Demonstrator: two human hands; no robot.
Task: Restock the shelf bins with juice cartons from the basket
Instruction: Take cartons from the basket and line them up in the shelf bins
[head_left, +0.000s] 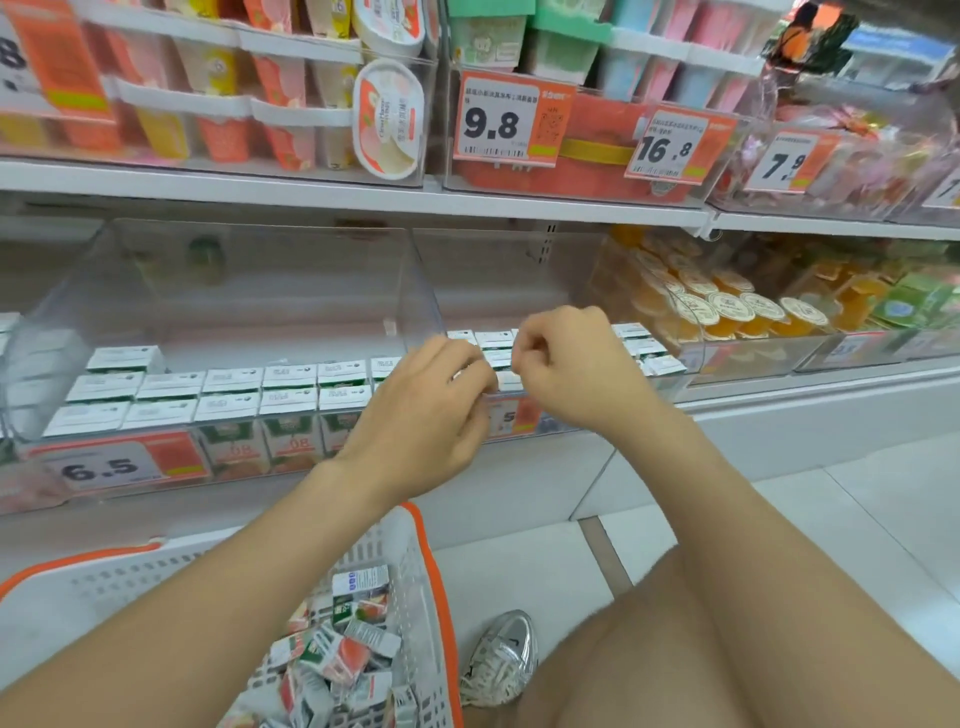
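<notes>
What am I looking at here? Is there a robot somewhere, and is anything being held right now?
There is no robot. This is a single wide-angle camera worn on a person's head, looking forward and down at their bare arms. The left hand and right hand meet over the front edge of a clear shelf bin. Rows of juice cartons stand upright in the bins. Lower down, a white basket with an orange rim holds loose cartons lying jumbled. Both hands have curled fingers, but the picture does not show whether either one grips a carton.
</notes>
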